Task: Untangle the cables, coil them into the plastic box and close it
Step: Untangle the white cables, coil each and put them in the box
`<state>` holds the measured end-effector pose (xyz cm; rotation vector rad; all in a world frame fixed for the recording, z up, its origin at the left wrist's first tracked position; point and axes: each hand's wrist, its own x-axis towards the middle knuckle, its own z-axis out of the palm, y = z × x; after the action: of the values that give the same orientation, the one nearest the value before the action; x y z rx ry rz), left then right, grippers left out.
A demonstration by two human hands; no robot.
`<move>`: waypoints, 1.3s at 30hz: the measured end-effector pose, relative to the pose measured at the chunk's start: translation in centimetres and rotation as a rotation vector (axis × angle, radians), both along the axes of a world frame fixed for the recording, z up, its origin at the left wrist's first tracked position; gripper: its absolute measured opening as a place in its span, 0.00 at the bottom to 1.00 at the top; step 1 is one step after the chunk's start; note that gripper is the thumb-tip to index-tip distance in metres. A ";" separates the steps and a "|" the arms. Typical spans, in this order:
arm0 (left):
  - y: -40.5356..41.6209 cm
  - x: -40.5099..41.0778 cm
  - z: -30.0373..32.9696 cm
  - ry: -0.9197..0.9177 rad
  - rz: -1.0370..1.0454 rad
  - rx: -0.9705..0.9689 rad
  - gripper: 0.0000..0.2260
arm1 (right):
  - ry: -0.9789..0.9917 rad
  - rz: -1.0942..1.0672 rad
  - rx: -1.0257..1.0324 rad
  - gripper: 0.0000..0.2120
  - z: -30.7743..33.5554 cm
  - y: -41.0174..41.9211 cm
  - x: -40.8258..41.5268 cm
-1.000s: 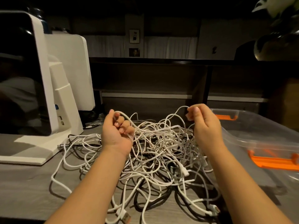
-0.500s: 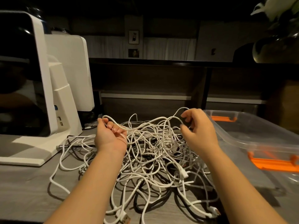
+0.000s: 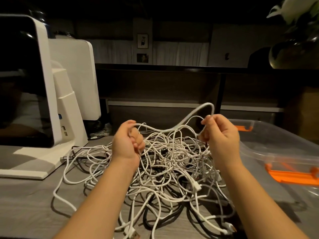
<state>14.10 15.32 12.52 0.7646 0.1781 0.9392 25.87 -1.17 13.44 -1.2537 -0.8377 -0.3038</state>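
Cables [image 3: 165,163] lay knotted mid-table beside the lidded plastic box [image 3: 279,144]; left hand [image 3: 126,141] gripped strands, right hand [image 3: 220,135] pinched a lifted white loop [image 3: 195,114]. Light, limp, snag-prone; best held near a plug.

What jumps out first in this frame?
The cable tangle, white and black, sprawling mid-table. Above it the left hand and right hand each grip one white cable, lifted into a loop between them. At the right edge sits the clear box with orange latches, lid on; a white monitor stands at left.
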 end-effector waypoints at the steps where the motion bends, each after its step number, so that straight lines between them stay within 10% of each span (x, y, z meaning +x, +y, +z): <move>1: -0.3 0.1 -0.1 0.061 0.008 0.121 0.10 | -0.015 0.012 0.019 0.13 0.0 0.0 -0.1; 7: -1.5 0.5 -1.0 0.447 0.012 0.667 0.12 | 0.001 0.174 0.032 0.15 0.1 0.0 -0.2; 11: -1.1 0.7 -1.7 0.515 0.406 0.905 0.10 | 0.111 0.231 0.051 0.10 0.4 -0.1 -0.5; 19: -0.3 0.9 -1.9 0.702 0.490 1.056 0.10 | 0.103 0.361 0.057 0.09 0.2 0.1 -0.6; 27: -0.4 0.9 -2.2 0.636 0.338 1.071 0.13 | 0.013 0.224 -0.102 0.09 0.2 0.0 -0.8; 39: -1.5 0.2 -0.2 0.060 0.064 0.356 0.14 | -0.033 -0.012 -0.741 0.07 -0.9 0.8 0.0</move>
<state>14.32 13.83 12.35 1.1217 0.0879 1.0230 25.86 -0.35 12.50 -1.9435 -1.0125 -0.0102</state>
